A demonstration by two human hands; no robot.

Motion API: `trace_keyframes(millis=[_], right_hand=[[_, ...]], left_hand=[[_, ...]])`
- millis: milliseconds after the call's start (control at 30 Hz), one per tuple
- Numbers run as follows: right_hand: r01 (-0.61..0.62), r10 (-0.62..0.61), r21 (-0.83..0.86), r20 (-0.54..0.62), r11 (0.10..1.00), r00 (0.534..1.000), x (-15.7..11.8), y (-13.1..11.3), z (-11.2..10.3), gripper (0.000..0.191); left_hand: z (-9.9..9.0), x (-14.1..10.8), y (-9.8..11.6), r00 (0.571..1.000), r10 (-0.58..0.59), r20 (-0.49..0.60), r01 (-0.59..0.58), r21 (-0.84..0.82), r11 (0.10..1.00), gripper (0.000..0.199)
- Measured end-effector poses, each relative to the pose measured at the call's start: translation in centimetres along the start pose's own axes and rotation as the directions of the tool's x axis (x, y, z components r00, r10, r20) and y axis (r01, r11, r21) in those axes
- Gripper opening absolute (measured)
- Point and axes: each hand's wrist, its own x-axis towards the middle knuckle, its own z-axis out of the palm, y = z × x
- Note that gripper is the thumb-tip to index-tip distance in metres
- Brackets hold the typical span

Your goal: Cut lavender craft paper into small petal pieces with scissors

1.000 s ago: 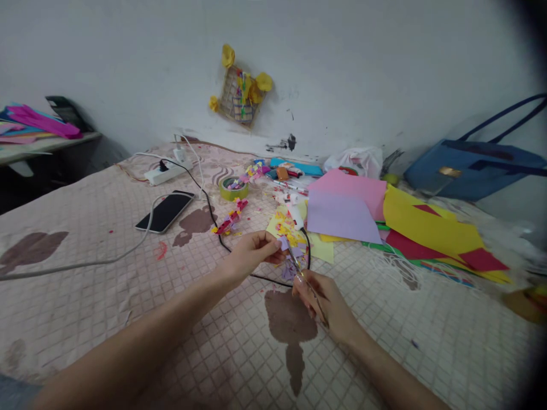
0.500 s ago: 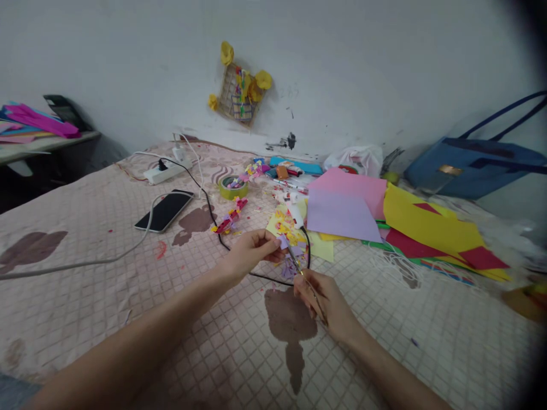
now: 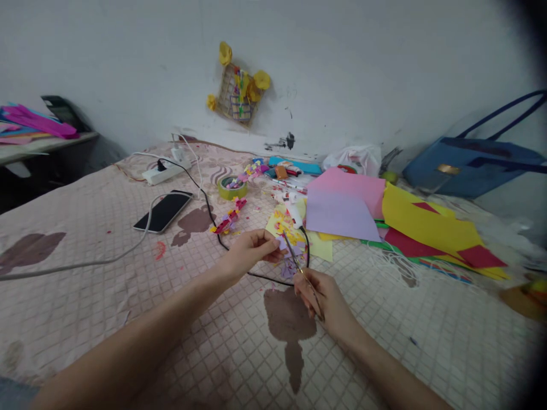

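My left hand [image 3: 255,249] pinches a small piece of purple paper [image 3: 282,244] at its fingertips. Closed around the handles of a pair of scissors [image 3: 294,255] is my right hand [image 3: 319,293]; the blades point up and left, beside the purple piece. Beneath and behind the blades lie yellow and purple paper scraps [image 3: 287,225] on a pale yellow sheet [image 3: 323,248]. A white glue gun [image 3: 294,215] with a black cable rests among the scraps. Left of it is a red strip with small paper flowers [image 3: 231,217].
A phone [image 3: 164,211], a power strip [image 3: 166,171] and cables lie to the left. Green tape [image 3: 232,187] stands behind my left hand. Purple paper [image 3: 339,216], yellow paper [image 3: 423,222], white string [image 3: 397,267] and a blue bag [image 3: 474,165] are on the right.
The scissor blades have shifted slightly up, and their tips now show beyond the purple piece. My hands have hardly moved; the whole view has shifted a little.
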Motion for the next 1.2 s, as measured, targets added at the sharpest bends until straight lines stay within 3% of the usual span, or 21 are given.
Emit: trace_keyframes(millis=[133,367,533,800,933,1200], right_hand=[[0.029,-0.021,0.137,-0.065,0.99,0.998,0.4,-0.4,-0.1,0.04],[0.099,-0.064,0.202,-0.175,0.974,0.983,0.7,-1.1,-0.1,0.025],[0.109,-0.071,0.257,-0.155,0.96,0.985,0.6,-1.1,0.0,0.018],[0.061,-0.051,0.195,-0.057,0.979,0.997,0.8,-1.3,-0.5,0.021],[0.07,-0.046,0.212,-0.113,0.975,0.992,0.8,-1.1,-0.5,0.023],[0.071,-0.058,0.237,-0.06,0.969,0.996,1.1,-0.5,-0.4,0.025]], left_hand=[[0.5,-0.3,0.1,0.999,-0.019,0.029,0.019,0.006,1.0,0.025],[1.7,-1.0,-0.2,0.997,-0.023,0.069,0.017,0.085,0.996,0.027],[2.0,-1.2,-0.6,0.99,0.005,0.138,-0.025,0.149,0.989,0.028],[2.0,-1.1,-0.6,0.992,0.02,0.121,-0.047,0.218,0.975,0.028],[1.9,-1.1,-0.9,0.995,0.0,0.099,-0.02,0.204,0.979,0.028],[2.0,-1.0,-1.3,0.994,-0.013,0.105,-0.005,0.171,0.985,0.03]])
